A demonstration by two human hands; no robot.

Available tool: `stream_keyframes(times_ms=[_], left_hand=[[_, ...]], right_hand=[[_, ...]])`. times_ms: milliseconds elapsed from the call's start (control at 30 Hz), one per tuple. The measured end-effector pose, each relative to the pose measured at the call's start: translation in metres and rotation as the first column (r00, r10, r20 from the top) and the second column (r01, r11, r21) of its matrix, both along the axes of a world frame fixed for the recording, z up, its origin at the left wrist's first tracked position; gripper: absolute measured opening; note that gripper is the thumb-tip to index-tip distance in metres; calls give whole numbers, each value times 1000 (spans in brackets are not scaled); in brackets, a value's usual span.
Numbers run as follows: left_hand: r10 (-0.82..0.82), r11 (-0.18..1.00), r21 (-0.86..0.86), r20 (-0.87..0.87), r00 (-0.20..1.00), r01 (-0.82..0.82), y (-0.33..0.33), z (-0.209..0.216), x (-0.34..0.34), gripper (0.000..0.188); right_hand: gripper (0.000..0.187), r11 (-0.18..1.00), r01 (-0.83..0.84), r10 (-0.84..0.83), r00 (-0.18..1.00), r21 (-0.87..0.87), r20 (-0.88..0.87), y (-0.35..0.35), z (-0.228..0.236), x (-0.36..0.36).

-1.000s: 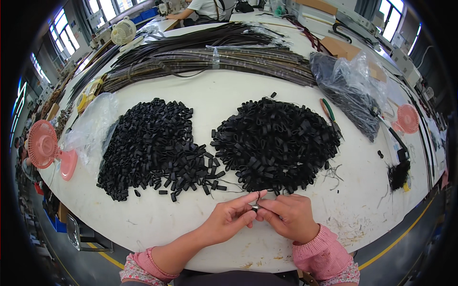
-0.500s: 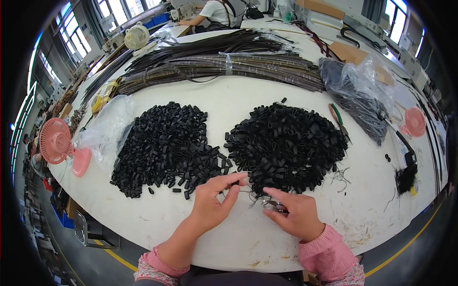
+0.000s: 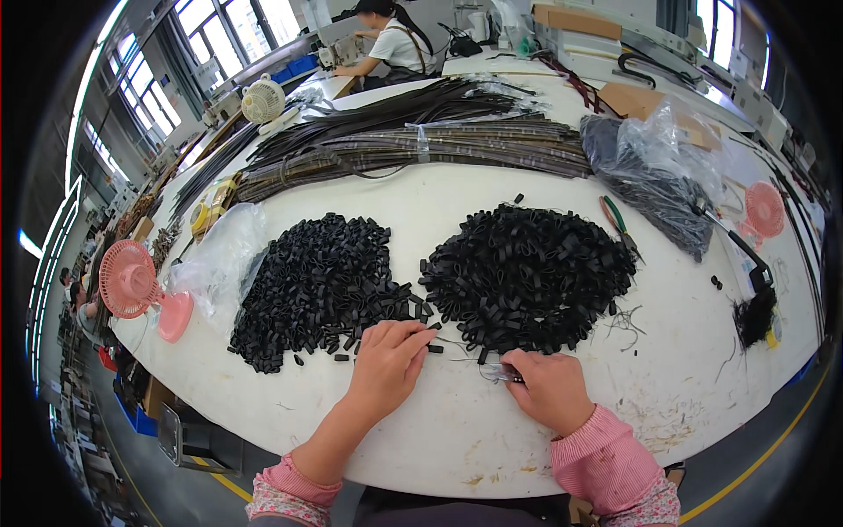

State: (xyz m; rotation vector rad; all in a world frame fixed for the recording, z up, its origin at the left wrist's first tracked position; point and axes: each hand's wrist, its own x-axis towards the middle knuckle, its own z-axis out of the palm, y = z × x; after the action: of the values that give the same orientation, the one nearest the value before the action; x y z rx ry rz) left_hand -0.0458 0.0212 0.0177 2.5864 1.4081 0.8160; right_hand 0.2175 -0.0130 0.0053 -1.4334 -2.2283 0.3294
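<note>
Two heaps of small black loops lie on the desk (image 3: 421,448): the left heap (image 3: 312,285) left of the frame's centre, the right heap (image 3: 531,277) just right of it. The left heap's loops look neater and more compact; the right heap's look looser, with stray threads (image 3: 623,323) beside its lower right edge. If the left heap is the finished one, much is done, yet the large right heap suggests plenty is left; which is which cannot be told for certain.

At lower centre, the left hand (image 3: 386,364) is at the near edge of the left heap, its grip narrow, fingertips beside a few stray loops (image 3: 435,349); whether it holds one cannot be told. The right hand (image 3: 551,386), below the right heap, has its grip closed around a small metal tool (image 3: 496,373), partly hidden by the fingers.
</note>
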Motion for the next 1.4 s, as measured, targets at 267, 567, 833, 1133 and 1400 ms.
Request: stream_keyframes(times_ms=[267,567,833,1133,1400], left_hand=[[-13,985,158,-349,937,73,-30,-11,11,42],[-116,993,14,-197,973,121,-29,-24,-27,33],[106,980,188,-185,977,-70,-19,-11,-22,26],[64,988,155,-395,916,-3,-54,-14,-15,39],[-92,994,-82,-305,948,71,-63,-16,-7,53]], right_hand=[[21,1000,-22,22,1000,2,-9,1,-5,-1],[18,999,-19,20,999,27,-37,2,-7,0],[12,998,-23,28,997,65,-78,2,-10,0],[13,998,-20,27,994,63,-108,3,-9,0],[13,998,-20,26,995,67,-97,2,-9,-1]])
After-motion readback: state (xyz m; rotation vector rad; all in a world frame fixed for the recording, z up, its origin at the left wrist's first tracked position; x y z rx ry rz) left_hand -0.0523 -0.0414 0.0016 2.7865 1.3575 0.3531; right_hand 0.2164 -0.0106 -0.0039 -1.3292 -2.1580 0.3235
